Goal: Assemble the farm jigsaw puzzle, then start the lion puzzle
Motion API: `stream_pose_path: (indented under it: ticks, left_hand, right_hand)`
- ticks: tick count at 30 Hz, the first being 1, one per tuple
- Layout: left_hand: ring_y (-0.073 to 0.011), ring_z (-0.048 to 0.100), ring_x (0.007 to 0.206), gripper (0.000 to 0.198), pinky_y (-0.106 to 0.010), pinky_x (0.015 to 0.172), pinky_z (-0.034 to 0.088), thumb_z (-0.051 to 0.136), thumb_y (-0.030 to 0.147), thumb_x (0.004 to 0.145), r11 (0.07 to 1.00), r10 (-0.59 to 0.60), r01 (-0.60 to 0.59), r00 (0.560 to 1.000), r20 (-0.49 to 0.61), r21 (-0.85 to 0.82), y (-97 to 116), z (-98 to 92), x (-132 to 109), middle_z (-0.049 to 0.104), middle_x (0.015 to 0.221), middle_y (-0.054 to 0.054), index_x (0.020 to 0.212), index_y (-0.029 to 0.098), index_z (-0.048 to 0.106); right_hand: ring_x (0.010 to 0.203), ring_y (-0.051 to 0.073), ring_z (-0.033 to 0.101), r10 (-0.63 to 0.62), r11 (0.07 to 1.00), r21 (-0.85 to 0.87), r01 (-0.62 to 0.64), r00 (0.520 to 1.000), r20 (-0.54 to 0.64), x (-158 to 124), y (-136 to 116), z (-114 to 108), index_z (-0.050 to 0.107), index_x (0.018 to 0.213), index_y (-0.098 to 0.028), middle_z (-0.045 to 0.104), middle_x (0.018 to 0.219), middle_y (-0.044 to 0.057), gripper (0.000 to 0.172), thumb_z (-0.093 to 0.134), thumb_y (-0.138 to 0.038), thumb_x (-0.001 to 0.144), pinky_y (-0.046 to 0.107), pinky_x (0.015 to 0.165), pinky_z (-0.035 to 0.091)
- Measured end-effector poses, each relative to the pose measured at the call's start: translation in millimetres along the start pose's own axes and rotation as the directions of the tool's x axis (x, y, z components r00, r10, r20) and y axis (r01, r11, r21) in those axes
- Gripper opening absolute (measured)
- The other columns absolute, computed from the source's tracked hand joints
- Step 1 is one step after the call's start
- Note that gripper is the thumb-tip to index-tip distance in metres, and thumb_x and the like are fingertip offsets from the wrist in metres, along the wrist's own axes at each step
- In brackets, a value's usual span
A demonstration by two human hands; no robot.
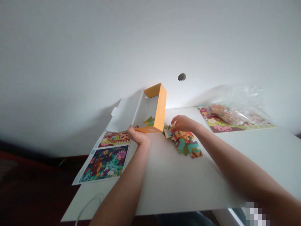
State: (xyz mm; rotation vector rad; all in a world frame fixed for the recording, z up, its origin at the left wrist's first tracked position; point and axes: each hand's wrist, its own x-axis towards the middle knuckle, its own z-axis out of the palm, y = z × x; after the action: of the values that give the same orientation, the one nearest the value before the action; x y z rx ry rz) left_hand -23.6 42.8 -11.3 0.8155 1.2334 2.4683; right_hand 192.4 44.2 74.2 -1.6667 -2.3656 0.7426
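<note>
My left hand [137, 135] is closed round the near corner of an orange cardboard box [159, 108], which is tilted up on the white table [169, 182]. A few puzzle pieces [149, 121] lie inside the box. My right hand [182, 123] rests on a heap of colourful puzzle pieces [185, 144] just right of the box, fingers curled over them.
A picture sheet with colourful prints [105, 160] hangs over the table's left edge. At the far right, a clear plastic bag of pieces [235, 110] lies on another printed sheet [221, 127]. A white wall with a small hole [181, 76] stands behind.
</note>
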Motion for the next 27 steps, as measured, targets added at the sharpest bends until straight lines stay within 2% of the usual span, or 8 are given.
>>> stream_pose_path:
  ticks: [2, 5, 7, 10, 14, 16, 21, 27]
  left_hand:
    - [-0.011, 0.04, 0.061, 0.031, -0.026, 0.056, 0.036, 0.041, 0.05, 0.08, 1.0, -0.006, 0.007, 0.998, -0.067, 0.021, 3, -0.9, -6, 0.032, 0.069, 0.004, 0.07, 0.022, 0.032]
    - [-0.0146, 0.051, 0.07, 0.027, -0.029, 0.064, 0.043, 0.046, 0.046, 0.078, 0.997, 0.007, -0.005, 1.0, -0.025, 0.076, 7, -1.3, -17, 0.043, 0.071, 0.002, 0.069, 0.021, 0.04]
    - [-0.0168, 0.054, 0.072, 0.027, -0.03, 0.066, 0.045, 0.047, 0.046, 0.078, 0.996, 0.036, -0.042, 0.996, 0.079, 0.083, 11, -1.8, -25, 0.047, 0.071, 0.0, 0.07, 0.021, 0.044]
    - [-0.0196, 0.058, 0.075, 0.028, -0.033, 0.07, 0.047, 0.049, 0.047, 0.078, 0.991, 0.098, -0.114, 0.976, 0.197, 0.075, 17, -2.8, -34, 0.052, 0.071, -0.001, 0.071, 0.021, 0.048]
    - [-0.0234, 0.063, 0.082, 0.031, -0.036, 0.074, 0.051, 0.051, 0.049, 0.079, 0.987, 0.129, -0.151, 0.946, 0.299, 0.053, 22, -2.8, -41, 0.061, 0.08, -0.005, 0.08, 0.019, 0.057]
    - [-0.0247, 0.064, 0.085, 0.036, -0.036, 0.074, 0.052, 0.049, 0.051, 0.08, 0.987, 0.119, -0.149, 0.935, 0.335, 0.064, 23, -2.2, -42, 0.064, 0.087, -0.008, 0.089, 0.018, 0.06]
    - [-0.0262, 0.065, 0.092, 0.043, -0.035, 0.077, 0.053, 0.045, 0.054, 0.084, 0.974, 0.148, -0.2, 0.918, 0.369, 0.105, 22, -2.0, -41, 0.066, 0.094, -0.01, 0.096, 0.016, 0.062]
    - [-0.0255, 0.065, 0.092, 0.043, -0.035, 0.077, 0.052, 0.044, 0.053, 0.086, 0.96, 0.165, -0.233, 0.919, 0.357, 0.156, 20, -3.3, -39, 0.067, 0.091, -0.008, 0.096, 0.017, 0.063]
  right_hand:
    - [0.086, 0.022, 0.066, 0.04, 0.999, -0.005, -0.043, 0.964, -0.264, -3, -1, -6, 0.07, 0.106, -0.016, 0.072, 0.095, 0.009, 0.031, 0.068, -0.03, 0.079, 0.03, 0.077, 0.049]
    - [0.098, 0.024, 0.062, 0.003, 1.0, -0.007, -0.011, 0.69, -0.724, -16, -7, -24, 0.065, 0.112, -0.016, 0.068, 0.104, 0.012, 0.029, 0.049, -0.018, 0.088, 0.036, 0.088, 0.046]
    - [0.106, 0.025, 0.058, -0.116, 0.992, -0.067, 0.106, 0.564, -0.817, -26, -15, -35, 0.063, 0.112, -0.017, 0.065, 0.11, 0.012, 0.029, 0.044, -0.016, 0.09, 0.037, 0.094, 0.042]
    - [0.102, 0.024, 0.06, -0.336, 0.937, -0.146, 0.317, 0.704, -0.626, -36, -28, -36, 0.063, 0.113, -0.019, 0.066, 0.11, 0.01, 0.026, 0.053, -0.022, 0.09, 0.034, 0.092, 0.043]
    - [0.096, 0.023, 0.063, -0.403, 0.914, -0.161, 0.372, 0.88, -0.253, -33, -38, -12, 0.054, 0.13, -0.016, 0.065, 0.116, 0.012, 0.06, 0.074, -0.038, 0.078, 0.03, 0.082, 0.046]
    - [0.094, 0.024, 0.064, -0.384, 0.913, -0.204, 0.352, 0.912, -0.142, -29, -42, 3, 0.057, 0.126, -0.015, 0.068, 0.11, 0.013, 0.06, 0.076, -0.039, 0.075, 0.029, 0.078, 0.045]
    - [0.083, 0.02, 0.066, -0.339, 0.916, -0.227, 0.331, 0.941, 0.003, -29, -48, 16, 0.069, 0.087, -0.022, 0.071, 0.094, 0.006, 0.015, 0.069, -0.034, 0.079, 0.026, 0.066, 0.042]
    - [0.084, 0.023, 0.065, -0.316, 0.887, -0.354, 0.298, 0.949, 0.007, -42, -51, 15, 0.063, 0.108, -0.02, 0.069, 0.096, 0.008, 0.033, 0.067, -0.026, 0.077, 0.027, 0.065, 0.042]
